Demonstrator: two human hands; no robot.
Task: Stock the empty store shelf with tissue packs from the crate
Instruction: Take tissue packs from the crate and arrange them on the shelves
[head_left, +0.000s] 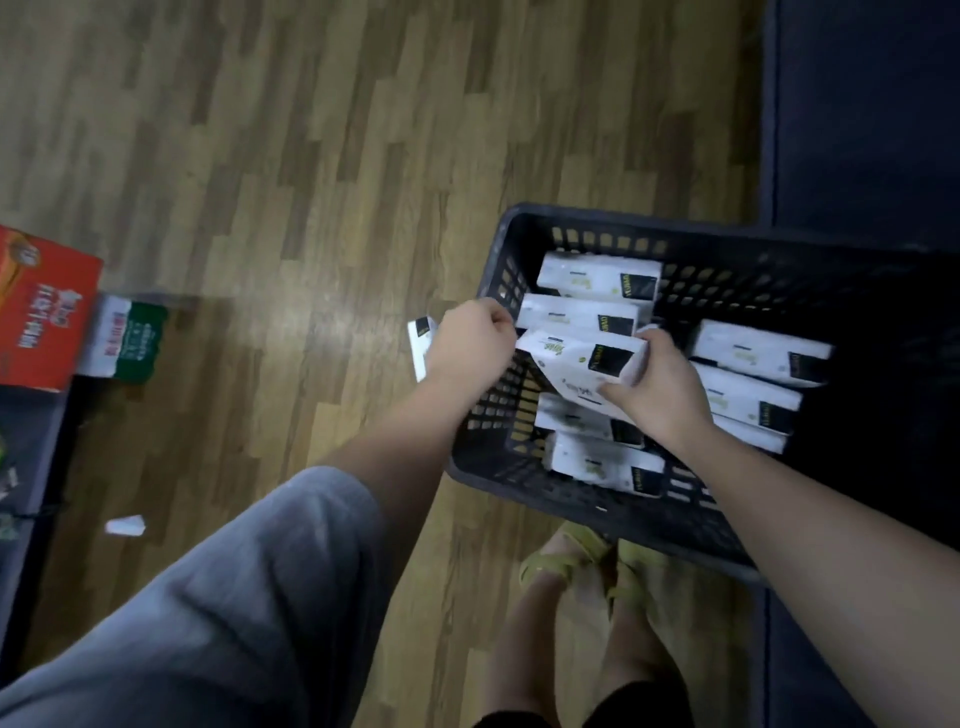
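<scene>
Grey sleeve nearest, her left hand pinches one tissue pack beside the crate, her right hand grips another pack inside; many remain, the shelf unseen.

- Right hand gripping a tilted white tissue pack over the dark slatted crate.
- Left hand at its nine o'clock, curled round another pack.
- Red carton far toward nine o'clock.
</scene>
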